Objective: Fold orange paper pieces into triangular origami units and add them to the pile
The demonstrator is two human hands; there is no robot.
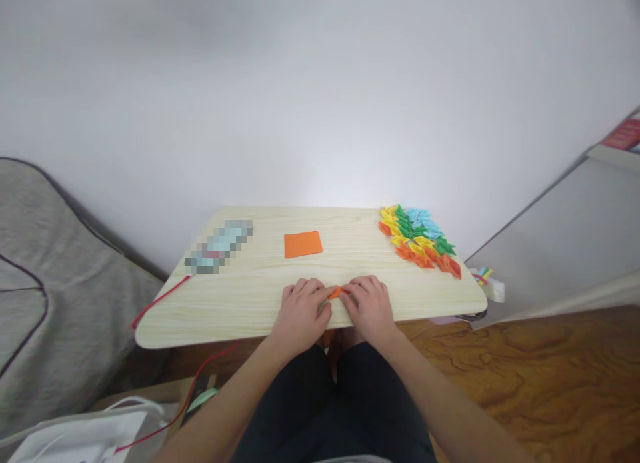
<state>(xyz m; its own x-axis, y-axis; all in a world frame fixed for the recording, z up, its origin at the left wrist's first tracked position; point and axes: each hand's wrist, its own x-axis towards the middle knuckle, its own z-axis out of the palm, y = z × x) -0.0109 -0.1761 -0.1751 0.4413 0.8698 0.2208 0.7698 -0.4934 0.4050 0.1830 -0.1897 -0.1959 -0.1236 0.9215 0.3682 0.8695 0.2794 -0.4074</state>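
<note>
At the worktop's (240,316) six o'clock, our left hand (301,313) and right hand (371,310) have fingers clamped on an orange paper piece (339,292), seemingly part-folded; folded pieces (417,236) at two look done, flat orange paper (303,244) at eleven unfolded.

Pale wood-grain worktop (260,310) with rounded corners, positioned against plain white wall (320,103). Floor: glossy brown wood-grain surface (525,376). Left side: grey fabric-covered furniture (75,283).
</note>
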